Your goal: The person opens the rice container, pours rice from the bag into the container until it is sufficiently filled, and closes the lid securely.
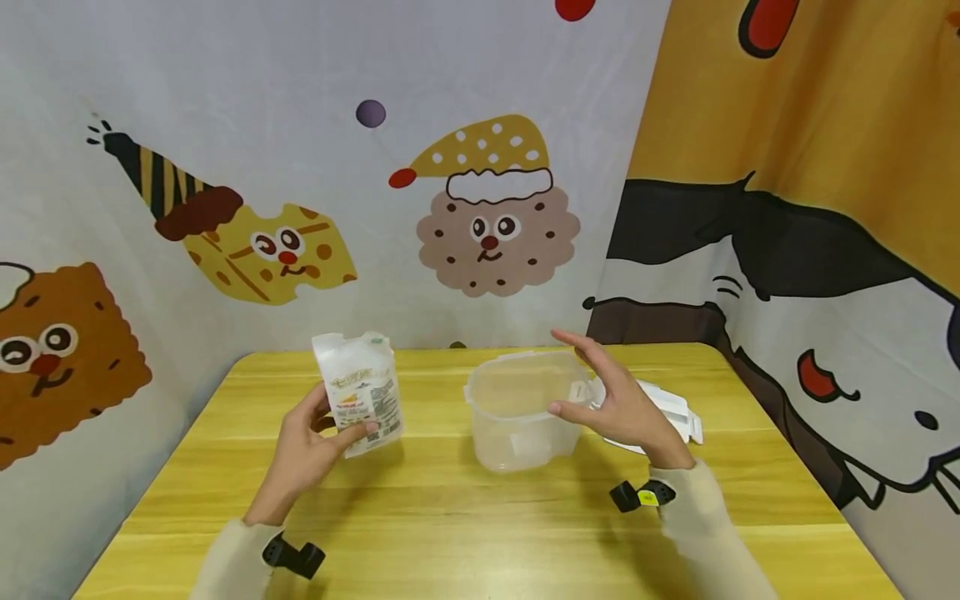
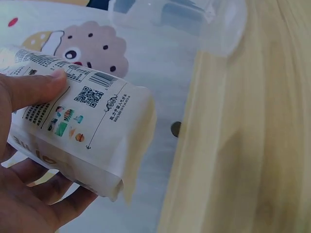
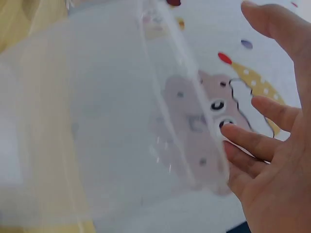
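Observation:
My left hand (image 1: 300, 452) grips a white packet (image 1: 358, 390) by its lower part, thumb across the printed front and fingers behind. In the left wrist view the packet (image 2: 129, 114) shows a QR code, a barcode and small coloured pictures. To its right, a translucent plastic tub (image 1: 498, 437) stands on the table with its mouth upward. Beside the tub's right rim is my right hand (image 1: 628, 410), thumb and fingers spread apart and holding nothing. The right wrist view shows those fingers right at the rim of the tub (image 3: 107, 116).
A white plastic lid (image 1: 675, 410) lies on the wooden table (image 1: 442, 533) behind my right hand, partly hidden by it. A cloth backdrop (image 1: 300, 75) with cartoon figures hangs just behind the table's far edge.

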### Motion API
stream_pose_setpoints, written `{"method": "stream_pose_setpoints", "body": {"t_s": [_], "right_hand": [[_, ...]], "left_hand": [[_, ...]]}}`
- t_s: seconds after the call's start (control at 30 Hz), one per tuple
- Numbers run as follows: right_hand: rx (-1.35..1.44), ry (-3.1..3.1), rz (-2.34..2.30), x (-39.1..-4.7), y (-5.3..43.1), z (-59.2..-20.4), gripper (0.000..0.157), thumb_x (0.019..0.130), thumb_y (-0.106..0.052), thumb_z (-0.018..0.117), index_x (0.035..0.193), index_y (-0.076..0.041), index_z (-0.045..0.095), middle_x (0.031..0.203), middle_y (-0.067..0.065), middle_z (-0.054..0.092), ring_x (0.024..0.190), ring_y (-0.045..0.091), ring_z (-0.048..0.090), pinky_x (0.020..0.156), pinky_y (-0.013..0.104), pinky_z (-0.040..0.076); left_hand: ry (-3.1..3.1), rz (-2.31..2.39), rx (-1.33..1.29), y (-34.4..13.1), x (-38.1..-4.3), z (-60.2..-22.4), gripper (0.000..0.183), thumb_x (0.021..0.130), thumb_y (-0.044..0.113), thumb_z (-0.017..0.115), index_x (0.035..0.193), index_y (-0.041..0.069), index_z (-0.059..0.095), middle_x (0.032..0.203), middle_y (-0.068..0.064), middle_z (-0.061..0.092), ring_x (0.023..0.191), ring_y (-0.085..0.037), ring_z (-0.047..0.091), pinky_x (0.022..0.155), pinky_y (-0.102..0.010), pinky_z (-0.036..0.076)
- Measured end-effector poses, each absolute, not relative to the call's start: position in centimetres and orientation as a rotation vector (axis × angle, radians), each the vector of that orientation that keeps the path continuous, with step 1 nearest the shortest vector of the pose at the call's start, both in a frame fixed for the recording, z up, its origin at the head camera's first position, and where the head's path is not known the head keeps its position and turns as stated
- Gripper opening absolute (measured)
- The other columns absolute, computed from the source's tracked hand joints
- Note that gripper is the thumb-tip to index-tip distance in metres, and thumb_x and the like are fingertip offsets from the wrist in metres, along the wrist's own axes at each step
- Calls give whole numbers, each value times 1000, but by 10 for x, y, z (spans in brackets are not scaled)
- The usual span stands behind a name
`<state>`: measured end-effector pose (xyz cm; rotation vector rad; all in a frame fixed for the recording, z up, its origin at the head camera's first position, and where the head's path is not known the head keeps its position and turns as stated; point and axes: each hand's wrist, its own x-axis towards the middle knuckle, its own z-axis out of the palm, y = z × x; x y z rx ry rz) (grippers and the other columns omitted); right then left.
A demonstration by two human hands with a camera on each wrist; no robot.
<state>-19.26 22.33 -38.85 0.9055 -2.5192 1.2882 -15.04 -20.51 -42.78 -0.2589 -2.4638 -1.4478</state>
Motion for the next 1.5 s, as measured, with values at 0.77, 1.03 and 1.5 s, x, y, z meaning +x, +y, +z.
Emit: {"method": "stream_pose_setpoints", "body": {"t_s": [0.77, 1.03, 1.5], "right_hand": [[1280, -2128, 2145, -179, 111, -372, 75, 100, -16, 68, 162, -19, 26, 161, 13, 40, 149, 43, 37, 123, 46, 38], [1265, -2140, 2357, -177, 76, -377, 80, 100, -32, 68, 164, -26, 21, 165, 11, 35, 151, 36, 38, 123, 47, 37], [1102, -2075, 2548, -175, 34, -402, 67, 103, -8, 61, 161, -18, 28, 157, 21, 44, 144, 37, 45, 114, 41, 49]], "left_hand": [[-2530, -1297, -382, -204, -143, -369, 62, 85, 22, 87, 140, 27, 59, 111, 1, 74, 94, -3, 66, 79, -25, 57], [-2590, -1243, -375, -204, -141, -351, 60, 85, 26, 86, 139, 24, 60, 114, 0, 75, 94, -4, 66, 80, -25, 57], [-2675, -1245, -429, -202, -141, -328, 62, 86, 29, 85, 141, 21, 58, 120, -3, 73, 92, -14, 70, 74, -27, 59]]}}
